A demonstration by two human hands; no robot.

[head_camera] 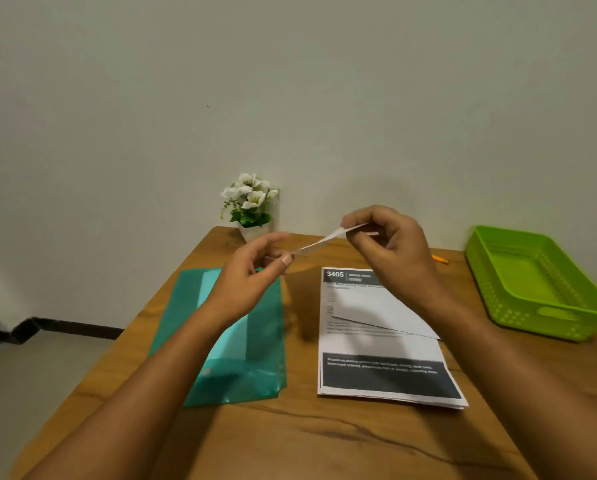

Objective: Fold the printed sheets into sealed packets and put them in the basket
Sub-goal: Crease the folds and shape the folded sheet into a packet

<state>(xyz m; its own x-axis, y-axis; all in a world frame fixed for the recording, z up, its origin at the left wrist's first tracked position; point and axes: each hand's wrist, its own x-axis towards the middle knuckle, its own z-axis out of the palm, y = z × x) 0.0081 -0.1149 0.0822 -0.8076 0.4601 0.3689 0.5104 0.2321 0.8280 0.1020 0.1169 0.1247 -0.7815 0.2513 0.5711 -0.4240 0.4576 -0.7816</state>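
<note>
While both hands are raised above the tabletop [290,441], a narrow white strip [328,240] is stretched between them. The left hand [252,275] pinches its lower end between thumb and fingertip with the other fingers loosely spread. The right hand [390,244] pinches the higher end, fingers curled in around it. Whether the strip is a sealing strip or a folded piece of paper seen edge-on cannot be told from this angle.

Below the right hand lie the printed sheets [387,372], stacked flat near the middle of the tabletop. A blank sheet [383,315] rests askew on top of them. The green basket [497,306] sits well to the right, near the tabletop's edge, and no packet shows in it. A teal folder [252,362] lies to the left of the sheets, under the left forearm. A pencil [440,259] and a small pot of flowers [252,202] stand toward the wall.

Judging from this, the task is early, and the step in hand looks like readying the strip for a fold or a seal. The next move probably calls for bringing the strip down to the sheets while keeping it taut, so that it neither twists nor curls. It then has to be laid square to the paper's edge. Something this thin and light would be quick to bend or slip out of a loose pinch.
</note>
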